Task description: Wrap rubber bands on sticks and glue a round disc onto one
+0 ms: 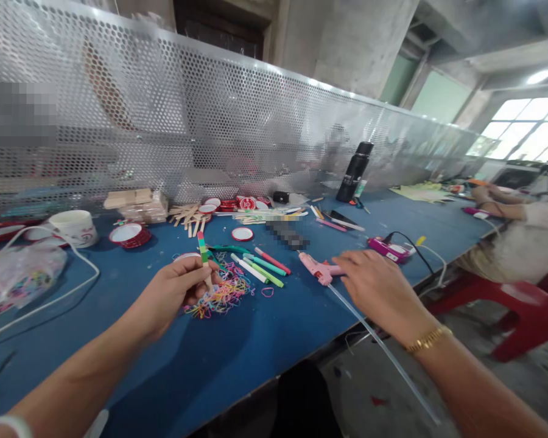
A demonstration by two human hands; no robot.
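My left hand (187,281) is closed on a craft stick (204,252) held upright, its upper part coloured red and green. Below that hand lies a tangled heap of colourful rubber bands (226,289). At the right, a pink hot glue gun (317,267) rests on the table with a long clear glue stick (383,348) running out of its back. My right hand (381,289) is over the end of the gun's handle, fingers stretched out and fingertips at the handle; I cannot tell how firmly they touch it.
Several markers (265,267) lie beside the rubber bands on the blue table (237,359). Behind are loose craft sticks (189,218), red-rimmed lids (130,235), a white tub (74,228) and a black bottle (355,172). A purple device (389,249) with cables sits right. Another person (525,237) sits beyond.
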